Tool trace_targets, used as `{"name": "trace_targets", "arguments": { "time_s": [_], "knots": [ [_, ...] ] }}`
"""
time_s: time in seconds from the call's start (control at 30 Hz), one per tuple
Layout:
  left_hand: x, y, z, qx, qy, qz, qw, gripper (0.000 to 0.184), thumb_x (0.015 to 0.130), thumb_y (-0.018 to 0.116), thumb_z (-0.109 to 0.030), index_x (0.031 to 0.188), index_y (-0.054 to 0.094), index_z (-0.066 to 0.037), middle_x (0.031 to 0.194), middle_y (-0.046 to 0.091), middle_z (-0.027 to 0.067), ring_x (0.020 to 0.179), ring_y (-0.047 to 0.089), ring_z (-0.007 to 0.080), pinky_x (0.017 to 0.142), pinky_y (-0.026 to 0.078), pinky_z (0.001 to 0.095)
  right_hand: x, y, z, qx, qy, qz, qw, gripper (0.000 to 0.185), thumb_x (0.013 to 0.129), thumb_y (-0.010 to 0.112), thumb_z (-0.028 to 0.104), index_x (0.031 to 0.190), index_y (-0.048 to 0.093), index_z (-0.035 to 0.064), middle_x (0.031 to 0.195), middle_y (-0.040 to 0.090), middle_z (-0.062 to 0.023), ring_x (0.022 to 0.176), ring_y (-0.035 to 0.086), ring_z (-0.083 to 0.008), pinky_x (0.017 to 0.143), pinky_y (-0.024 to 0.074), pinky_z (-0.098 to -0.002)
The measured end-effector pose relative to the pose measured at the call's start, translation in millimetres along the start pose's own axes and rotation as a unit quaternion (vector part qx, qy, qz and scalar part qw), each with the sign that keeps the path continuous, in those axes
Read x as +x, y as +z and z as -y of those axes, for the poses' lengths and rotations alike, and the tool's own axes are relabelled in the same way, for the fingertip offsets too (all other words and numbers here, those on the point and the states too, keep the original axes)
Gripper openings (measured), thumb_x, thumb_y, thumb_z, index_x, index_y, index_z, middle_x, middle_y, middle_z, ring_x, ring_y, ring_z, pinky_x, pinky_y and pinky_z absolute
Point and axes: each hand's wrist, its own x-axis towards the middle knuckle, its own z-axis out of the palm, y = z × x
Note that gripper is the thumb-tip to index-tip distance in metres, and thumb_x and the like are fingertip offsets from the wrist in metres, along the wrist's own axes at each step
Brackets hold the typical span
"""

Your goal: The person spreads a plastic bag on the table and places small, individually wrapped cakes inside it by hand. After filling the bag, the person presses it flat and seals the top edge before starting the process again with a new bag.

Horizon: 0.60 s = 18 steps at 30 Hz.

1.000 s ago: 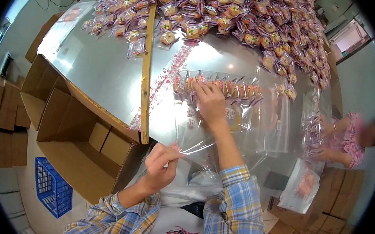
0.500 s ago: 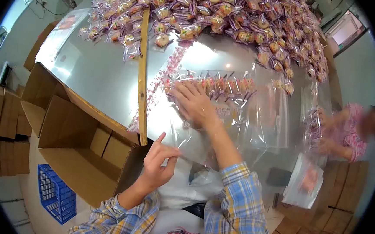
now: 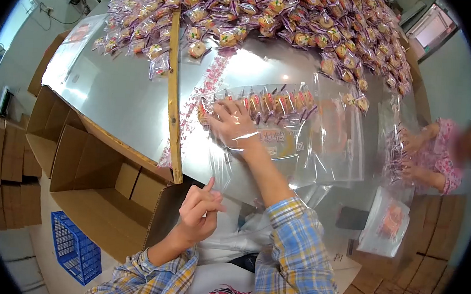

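Observation:
My right hand (image 3: 234,126) lies over the left end of a row of individually wrapped biscuits (image 3: 268,101). Its fingers are slightly apart and bent onto them. The row sits in a large clear plastic bag (image 3: 329,167) with printing on it, flat on the metal table. Whether that hand is inside the bag or on top of it, I cannot tell. Near the table's front edge is my left hand (image 3: 201,207), mostly closed with one finger sticking up. Clear film hangs close to its fingertips; what they pinch, if anything, is hidden.
A big heap of wrapped biscuits (image 3: 288,19) covers the table's far side. A wooden strip (image 3: 173,99) runs along the left. Below stand an open cardboard box (image 3: 106,192) and a blue crate (image 3: 75,250). At right, another person's hands (image 3: 418,157) handle a bag near stacked plastic bags (image 3: 386,223).
My right hand has shifted left and slightly down, exposing more of the row's middle. My left hand has moved slightly down. The view has shifted a little.

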Motion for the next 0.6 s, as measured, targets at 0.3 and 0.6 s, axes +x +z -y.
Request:
{"name": "trace_targets", "arguments": {
  "time_s": [0.3, 0.6],
  "knots": [
    [-9.7, 11.1, -5.1, 0.003, 0.006, -0.029, 1.000, 0.027, 0.082, 0.065, 0.021, 0.073, 0.064, -0.004, 0.082, 0.053, 0.0089, 0.074, 0.051, 0.0225, 0.100, 0.058, 0.0513, 5.5, 12.5, 4.5, -0.009, 0.062, -0.065, 0.996, 0.018, 0.079, 0.076, 0.023, 0.094, 0.068, 0.0153, 0.121, 0.068, -0.0040, 0.117, 0.061, -0.0273, 0.099, 0.0489, -0.0466],
    [-3.3, -0.2, 4.7, 0.000, -0.019, -0.013, 1.000, 0.023, 0.089, 0.062, 0.017, 0.075, 0.059, -0.001, 0.084, 0.057, 0.0106, 0.083, 0.059, 0.0213, 0.105, 0.055, 0.0563, 7.4, 22.5, 18.8, 0.020, 0.109, -0.011, 0.994, 0.030, 0.084, 0.071, 0.018, 0.114, 0.068, 0.0137, 0.130, 0.063, -0.0095, 0.123, 0.057, -0.0327, 0.116, 0.0375, -0.0501]
  ]
}}
